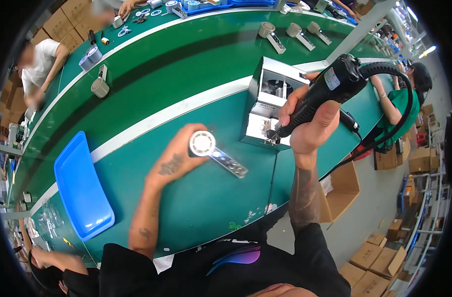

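My left hand is closed around a small device with a round white slotted head. Its flat, shiny arm points down and right over the green table. In my right hand is a black electric screwdriver, its thick cable arching off to the right. The screwdriver's tip is at the front of a silver-and-black screw feeder; whether a screw sits on the tip is too small to tell.
A blue plastic tray lies at the left. Behind runs a green conveyor belt bearing similar devices. A second black screwdriver lies beyond my right wrist, above an open carton. Co-workers sit around.
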The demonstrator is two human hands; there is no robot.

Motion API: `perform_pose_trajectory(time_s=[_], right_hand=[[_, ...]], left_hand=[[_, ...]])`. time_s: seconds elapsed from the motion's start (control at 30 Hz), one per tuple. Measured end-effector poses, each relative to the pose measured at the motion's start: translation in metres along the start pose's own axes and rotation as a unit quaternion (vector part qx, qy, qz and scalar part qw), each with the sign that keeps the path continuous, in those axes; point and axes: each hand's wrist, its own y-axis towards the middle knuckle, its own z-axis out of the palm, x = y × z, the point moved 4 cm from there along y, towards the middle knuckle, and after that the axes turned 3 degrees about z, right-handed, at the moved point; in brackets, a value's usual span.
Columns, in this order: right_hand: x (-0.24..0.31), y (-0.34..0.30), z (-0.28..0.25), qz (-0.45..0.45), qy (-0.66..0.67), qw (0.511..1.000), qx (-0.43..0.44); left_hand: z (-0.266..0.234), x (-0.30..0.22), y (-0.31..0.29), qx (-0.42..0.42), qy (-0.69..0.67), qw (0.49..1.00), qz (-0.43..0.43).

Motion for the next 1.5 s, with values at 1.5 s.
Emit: perform_pose_trajectory(time_s=[1.5], right_hand=[[0.009, -0.018, -0.018, 0.019, 0.12, 0.991, -0.056]], left_hand=[[0.05, 0.004, -0.018, -0.124, -0.043, 0.991, 0.021]])
